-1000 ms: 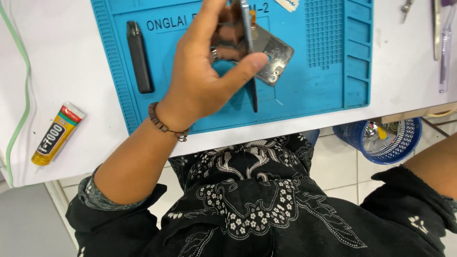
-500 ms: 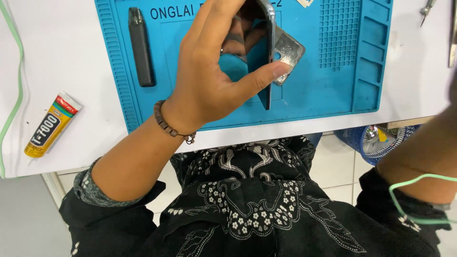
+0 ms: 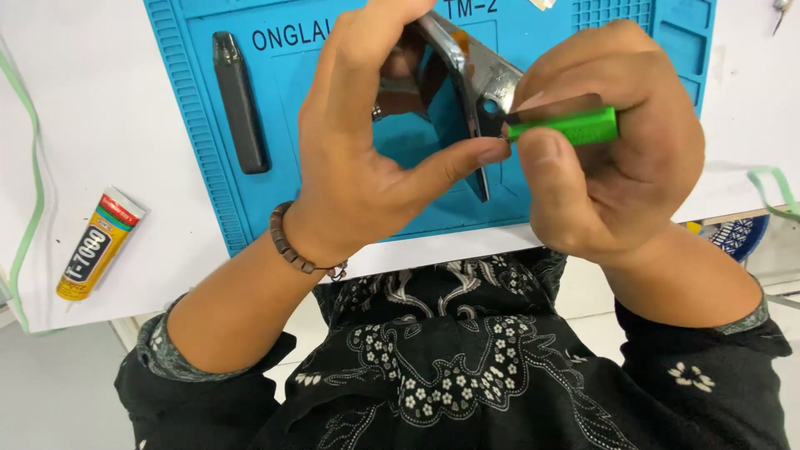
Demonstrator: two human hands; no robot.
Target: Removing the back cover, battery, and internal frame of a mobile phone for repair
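Looking like a small electronics repair workbench: a blue silicone repair mat with ridged edges and small tray compartments [image 3: 250, 208] is lying on a white tabletop [image 3: 100, 125]. A yellow squeeze tube of adhesive with a red cap end [image 3: 98, 243] and a slim black bar-shaped tool [image 3: 240, 102] are sitting alongside.

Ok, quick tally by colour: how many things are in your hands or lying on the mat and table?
Blue: 1, the ribbed silicone work mat
Green: 1, the green-handled tool in the right hand
Silver: 1, the thin metal phone part in the left hand
Black: 1, the slim black stick
Yellow: 1, the yellow glue tube
Total: 5
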